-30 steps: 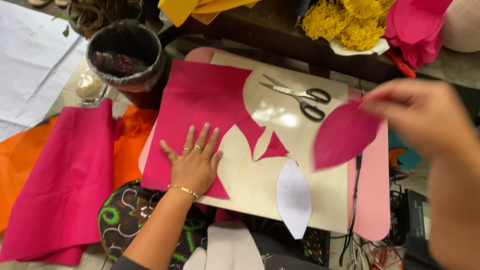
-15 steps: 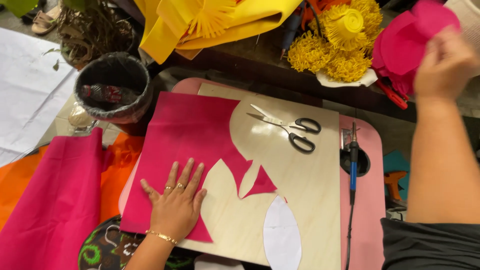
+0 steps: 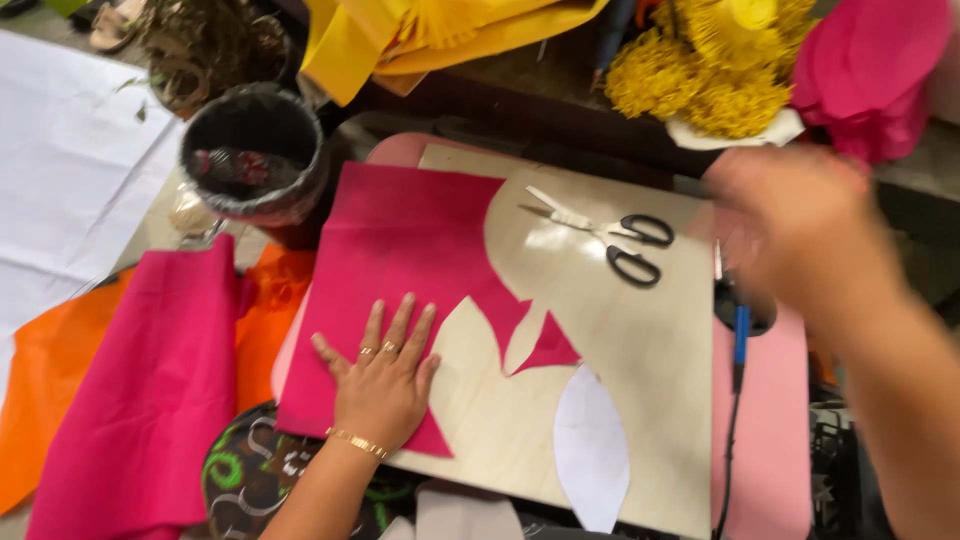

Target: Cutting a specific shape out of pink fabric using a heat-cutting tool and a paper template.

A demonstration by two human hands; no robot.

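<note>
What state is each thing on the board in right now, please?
Pink felt sheet: flat, petal shapes cut from its edge.
Scissors: closed, lying untouched.
White petal template: lying flat.
Left hand: open, pressing the felt.
Right hand: blurred, raised; grip unclear.

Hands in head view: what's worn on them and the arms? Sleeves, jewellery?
Both forearms are bare, with no sleeves in view. The left hand wears rings on two fingers and a thin gold chain bracelet at the wrist. The right hand is motion-blurred; no jewellery can be made out on it. No gloves on either.
</note>
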